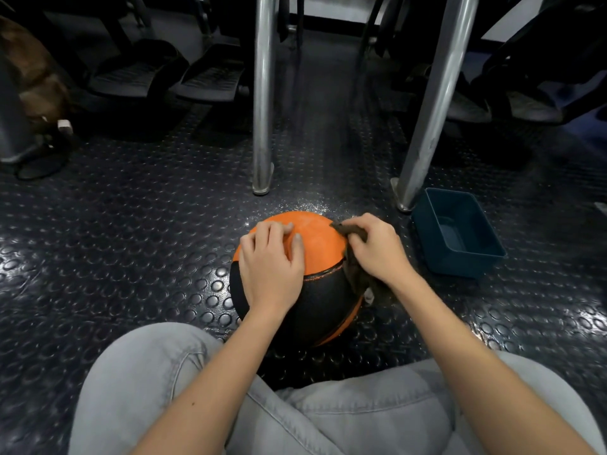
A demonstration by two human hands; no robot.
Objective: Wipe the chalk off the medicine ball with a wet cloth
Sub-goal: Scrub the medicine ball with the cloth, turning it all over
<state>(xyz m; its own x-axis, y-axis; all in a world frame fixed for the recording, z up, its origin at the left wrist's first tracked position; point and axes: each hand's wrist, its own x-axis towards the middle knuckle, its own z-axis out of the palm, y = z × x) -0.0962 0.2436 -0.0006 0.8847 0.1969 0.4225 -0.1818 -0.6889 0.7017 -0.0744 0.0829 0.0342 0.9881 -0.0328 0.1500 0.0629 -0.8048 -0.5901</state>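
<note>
Studded black rubber flooring point(131, 224) is spreading beneath two bare metal legs point(262, 93) as a person in grey jeans point(328, 415) is sitting cross-legged over an orange-and-black ball point(315, 234). The ball is resting on the floor directly under both hands, between the knees and the nearer metal leg.

The right hand point(374, 247) is gripping a dark brown cloth point(349, 229), fingers curled round it and knuckles turned up, and is pressing it against the ball's upper right side. One end of the cloth is poking out past the fingertips onto the orange panel. The rest is trailing down below the wrist along the ball's flank.

The left hand point(269, 257) is lying palm-down on the top left of the ball, its fingers loosely spread and bent to the curve, its fingertips touching the orange surface, apart from the cloth. Both forearms are reaching forward from the lap, bare to the elbow.

Pale dust point(295, 205) is speckling the floor just beyond the fingertips, on the far side of the ball. A blue plastic tub point(453, 266) is standing on the floor to the outside of the right hand, beside the second metal leg.
</note>
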